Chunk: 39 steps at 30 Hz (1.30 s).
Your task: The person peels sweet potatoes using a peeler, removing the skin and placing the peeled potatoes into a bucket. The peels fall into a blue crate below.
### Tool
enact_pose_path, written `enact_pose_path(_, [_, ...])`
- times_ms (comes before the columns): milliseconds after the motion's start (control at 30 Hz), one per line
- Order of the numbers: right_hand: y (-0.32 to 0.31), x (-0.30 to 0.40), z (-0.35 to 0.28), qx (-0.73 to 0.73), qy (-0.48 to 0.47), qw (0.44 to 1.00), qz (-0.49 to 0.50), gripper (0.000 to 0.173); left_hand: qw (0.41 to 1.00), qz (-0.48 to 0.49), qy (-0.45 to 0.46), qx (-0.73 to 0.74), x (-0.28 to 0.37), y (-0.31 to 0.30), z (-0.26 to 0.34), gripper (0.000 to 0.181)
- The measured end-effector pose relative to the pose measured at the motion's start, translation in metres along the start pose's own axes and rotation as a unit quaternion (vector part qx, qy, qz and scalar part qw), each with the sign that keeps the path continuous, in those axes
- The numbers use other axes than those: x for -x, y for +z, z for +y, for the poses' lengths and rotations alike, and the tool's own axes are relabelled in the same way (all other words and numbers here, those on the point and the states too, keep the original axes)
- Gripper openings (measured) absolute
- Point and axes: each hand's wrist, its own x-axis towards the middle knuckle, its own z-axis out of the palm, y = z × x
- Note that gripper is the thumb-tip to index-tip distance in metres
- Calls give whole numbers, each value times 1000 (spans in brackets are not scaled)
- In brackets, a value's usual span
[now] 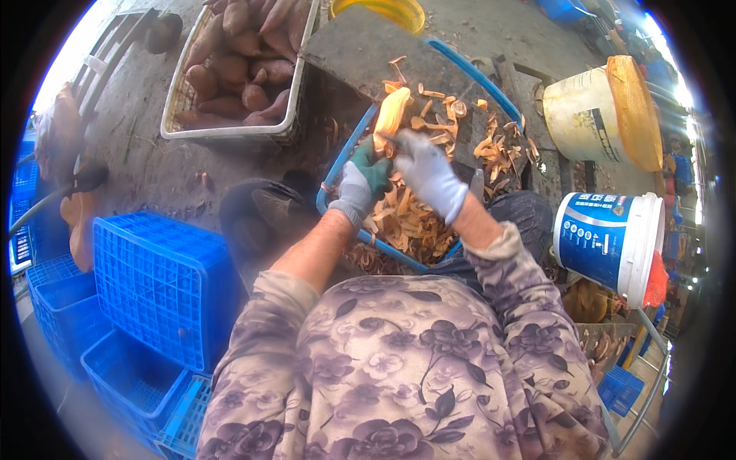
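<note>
My left hand [361, 183], in a grey glove with a green coated palm, grips the lower end of a peeled orange sweet potato [392, 112]. The sweet potato points away from me over a blue-rimmed crate [347, 154]. Close against its lower end is my right hand [430, 172], in a pale glove and blurred. Its fingers are closed around a small dark-bladed tool [392, 138], mostly hidden, so its exact kind is unclear. Orange peelings [411, 224] fill the near part of the crate. More scraps [454, 109] lie on a dark board [356, 49] across the far part.
A white-rimmed crate [287, 129] of unpeeled sweet potatoes [230, 66] stands at the far left. Blue plastic crates [150, 287] are stacked at the near left. A cream bucket [583, 118] and a blue-and-white bucket [598, 238] stand at right. Behind the board sits a yellow tub [405, 12].
</note>
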Motion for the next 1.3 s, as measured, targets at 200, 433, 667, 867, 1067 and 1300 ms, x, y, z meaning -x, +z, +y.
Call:
enact_pose_path(200, [-49,66,24,32,67,980,-183,46,999,8,-14,38,-1,-4,-2,47])
enact_pose_path(433, [-78,30,11,-62,197,944,-257,49,990,4,-34,140,-5,-18,2,36])
enact_pose_path(667, [-58,-79,17,-32,191,981,-25,37,994,3,-23,106,2,-17,2,40])
enact_pose_path(867, [-19,-97,38,48,147,988,12,35,997,12,-6,76,7,-1,10,41])
enact_pose_path(1067, [-40,3,-31,-136,218,945,-201,45,996,-26,-9,81,3,-12,8,40])
enact_pose_path(1300, [-62,-62,10,-141,229,962,-47,29,990,-30,-55,126,1,-16,2,30])
